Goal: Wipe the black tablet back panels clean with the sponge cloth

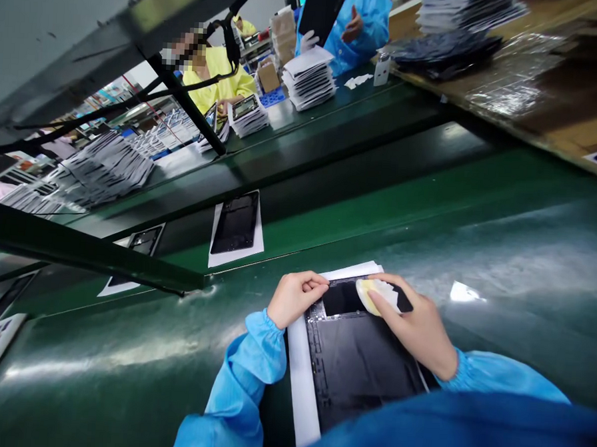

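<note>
On my remote feed, a worker's right hand (423,333) has its fingers clamped on a white-and-yellow wad (366,297) over the upper end of an opened dark tablet (366,364), which lies on white paper (302,390) on the green desk (120,374). The left hand (292,300) holds thumb and forefinger together at the tablet's upper left corner; I cannot tell whether anything thin sits between them. Across the line, I see a brown carton (269,76) beside a blue crate (272,97), their contents too small to make out
</note>
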The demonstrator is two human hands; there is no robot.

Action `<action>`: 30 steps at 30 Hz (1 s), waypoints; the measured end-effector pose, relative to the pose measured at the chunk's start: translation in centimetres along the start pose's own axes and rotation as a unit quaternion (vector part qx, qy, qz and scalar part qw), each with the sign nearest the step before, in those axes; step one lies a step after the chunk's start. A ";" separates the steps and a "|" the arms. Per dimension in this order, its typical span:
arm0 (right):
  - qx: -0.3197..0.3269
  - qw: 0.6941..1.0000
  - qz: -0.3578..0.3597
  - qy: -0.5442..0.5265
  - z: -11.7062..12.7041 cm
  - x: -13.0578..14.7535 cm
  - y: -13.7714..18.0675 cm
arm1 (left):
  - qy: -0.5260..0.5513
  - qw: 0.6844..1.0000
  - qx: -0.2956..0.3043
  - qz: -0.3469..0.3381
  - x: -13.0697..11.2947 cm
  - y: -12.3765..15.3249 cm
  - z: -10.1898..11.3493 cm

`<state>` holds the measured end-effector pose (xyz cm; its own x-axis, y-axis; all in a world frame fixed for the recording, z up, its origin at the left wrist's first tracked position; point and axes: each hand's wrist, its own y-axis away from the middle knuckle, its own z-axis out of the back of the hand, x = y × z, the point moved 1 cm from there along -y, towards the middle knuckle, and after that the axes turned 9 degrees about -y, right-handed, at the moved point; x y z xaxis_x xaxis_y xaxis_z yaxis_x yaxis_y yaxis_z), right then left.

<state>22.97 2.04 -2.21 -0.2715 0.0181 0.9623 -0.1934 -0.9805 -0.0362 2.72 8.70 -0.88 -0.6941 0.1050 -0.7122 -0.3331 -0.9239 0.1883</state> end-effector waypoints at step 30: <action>0.003 0.999 0.008 0.036 -0.1 0.2 0.1 | -0.005 1.000 0.010 0.000 0.0 -0.1 0.0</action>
<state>22.76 1.93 -2.08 -0.3414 0.0155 0.9398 -0.1831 -0.9818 -0.0503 2.72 8.77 -0.94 -0.7000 0.1086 -0.7059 -0.3453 -0.9166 0.2014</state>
